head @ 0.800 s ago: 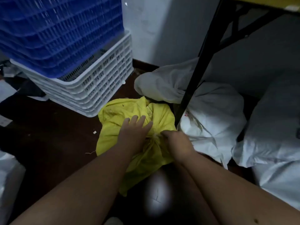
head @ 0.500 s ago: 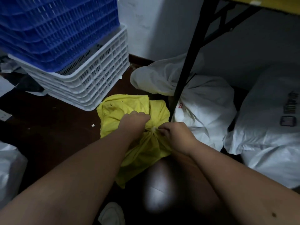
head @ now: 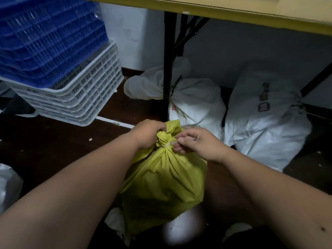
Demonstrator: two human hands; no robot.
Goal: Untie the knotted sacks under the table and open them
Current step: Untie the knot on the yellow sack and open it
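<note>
At the far left a stack of blue crates (head: 50, 38) sits nested in a stack of white crates (head: 80, 97); the exact count in each stack cannot be told, and nothing shows inside them. A pale bag edge (head: 9, 184) juts in at the left border. Between the crates and the sacks runs a strip of dark floor (head: 53, 150), bare but for a few small scraps.

In the middle, one yellow sack (head: 165, 184) stands upright on the floor in front of the table, its neck bunched and tied with a pale string (head: 168, 145). The left hand (head: 149, 135) grips the gathered top above the knot, fingers curled round it. The right hand (head: 195, 142) pinches the string at the knot with curled fingertips. The sack is tied shut, so its contents are hidden.

Behind it, the black table leg (head: 168, 69) drops from the yellow table edge (head: 233, 13). Two white sacks lie under the table: a white sack (head: 195, 99) touching the leg, neck tied, and to its right a printed white sack (head: 265, 123), also tied, just beside the first. A second black leg (head: 316, 81) slants at the far right.
</note>
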